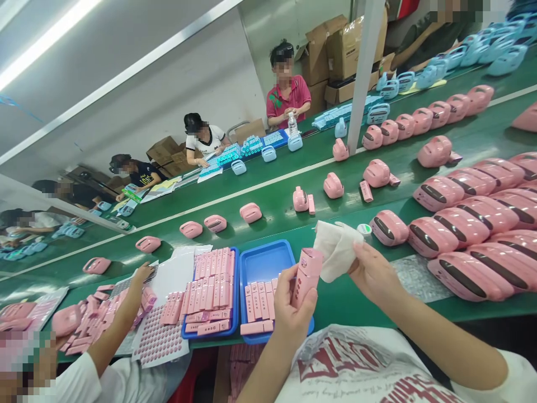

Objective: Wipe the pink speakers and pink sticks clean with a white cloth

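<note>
My left hand (pixel 293 305) is closed around a pink rectangular piece (pixel 307 274) with a row of dark marks, held upright above the table. Just to its right, my right hand (pixel 373 271) pinches a white cloth (pixel 335 249), whose left edge reaches the top of the pink piece. Below and left of my left hand lies a blue tray (pixel 268 254) with a few similar pink pieces in its lower part. A second blue tray (pixel 236 280), farther left, is stacked with many more of them.
Rows of pink rounded housings (pixel 444 232) fill the right side. A co-worker's arm (pixel 121 319) reaches over loose pink pieces at left, beside a sticker sheet (pixel 161 338). Pink housings line the green belt (pixel 277 193). A white post (pixel 364 84) stands beyond; people sit across.
</note>
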{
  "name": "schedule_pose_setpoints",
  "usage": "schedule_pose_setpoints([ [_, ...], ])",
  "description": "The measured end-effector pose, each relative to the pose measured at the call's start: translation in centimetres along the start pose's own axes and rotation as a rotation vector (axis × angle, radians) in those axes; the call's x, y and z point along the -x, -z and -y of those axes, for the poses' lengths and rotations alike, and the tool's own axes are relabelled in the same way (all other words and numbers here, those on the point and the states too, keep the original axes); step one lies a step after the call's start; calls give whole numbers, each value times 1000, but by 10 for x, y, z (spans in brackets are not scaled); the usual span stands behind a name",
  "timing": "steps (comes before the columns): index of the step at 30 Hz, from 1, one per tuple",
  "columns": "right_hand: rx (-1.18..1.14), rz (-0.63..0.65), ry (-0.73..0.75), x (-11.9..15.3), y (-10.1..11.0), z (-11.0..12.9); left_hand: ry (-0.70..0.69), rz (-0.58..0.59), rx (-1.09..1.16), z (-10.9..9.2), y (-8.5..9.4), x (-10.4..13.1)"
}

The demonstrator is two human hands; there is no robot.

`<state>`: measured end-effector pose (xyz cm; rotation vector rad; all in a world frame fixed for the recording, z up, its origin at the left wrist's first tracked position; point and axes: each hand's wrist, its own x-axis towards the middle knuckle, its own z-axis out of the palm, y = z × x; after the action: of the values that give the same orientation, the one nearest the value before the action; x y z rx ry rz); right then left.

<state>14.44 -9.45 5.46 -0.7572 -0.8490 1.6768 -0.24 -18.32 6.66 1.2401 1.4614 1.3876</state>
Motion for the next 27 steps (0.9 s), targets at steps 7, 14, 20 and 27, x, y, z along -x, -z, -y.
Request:
schedule_pose_setpoints([
  [7,851,487,870,9,-16,-20,260,6,369,4,-8,-8],
  [14,807,348,906,-11,-1,-40,393,72,787,9,-8,-18],
  [20,142,-130,85,-27,7,-23,420,110,796,9,-11,-19],
  [27,613,325,402,3,-18,-31,643,-20,820,16,-19,-31],
])
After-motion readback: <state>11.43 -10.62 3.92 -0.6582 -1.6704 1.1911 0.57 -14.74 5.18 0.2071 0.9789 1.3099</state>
